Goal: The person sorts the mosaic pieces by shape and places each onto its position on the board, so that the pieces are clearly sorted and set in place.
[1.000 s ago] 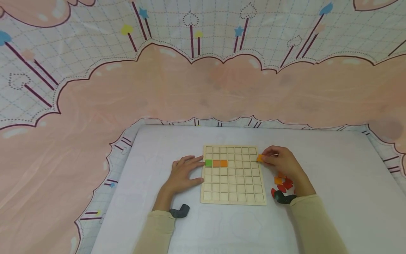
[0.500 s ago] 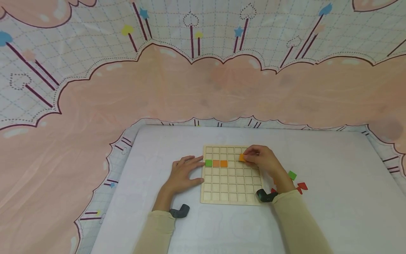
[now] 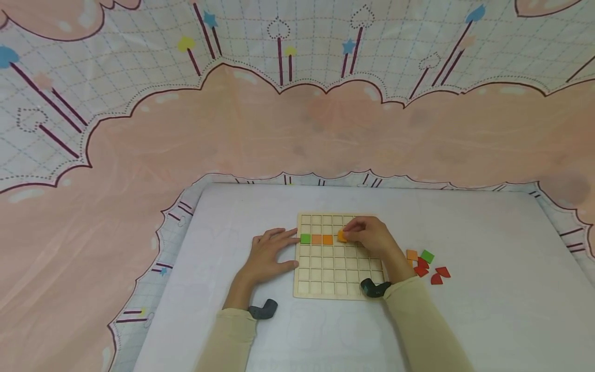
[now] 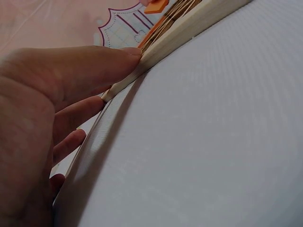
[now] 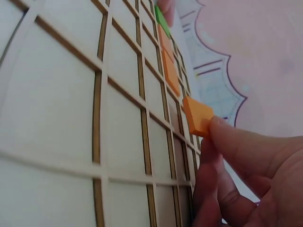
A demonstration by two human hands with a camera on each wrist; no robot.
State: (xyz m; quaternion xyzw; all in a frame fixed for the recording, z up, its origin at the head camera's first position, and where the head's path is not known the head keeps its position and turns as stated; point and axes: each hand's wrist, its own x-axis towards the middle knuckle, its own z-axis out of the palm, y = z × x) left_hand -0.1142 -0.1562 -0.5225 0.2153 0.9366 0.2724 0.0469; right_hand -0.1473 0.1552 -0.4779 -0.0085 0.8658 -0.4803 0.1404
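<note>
Right grip (image 3: 374,238) on seemingly plain orange tile (image 5: 199,117)

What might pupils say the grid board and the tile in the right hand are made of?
Grid board: likely wood, pale and matt, with brown edges along the cells. Held tile: painted wood or plastic, hard to tell; smooth, even orange without visible grain.

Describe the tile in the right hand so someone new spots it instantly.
On the white table, find the pale wooden grid board. Just right of its row of one green tile and two orange tiles, the right hand pinches a square yellow-orange tile. Its row neighbours lie ungripped on the board; this one alone is held.
</note>
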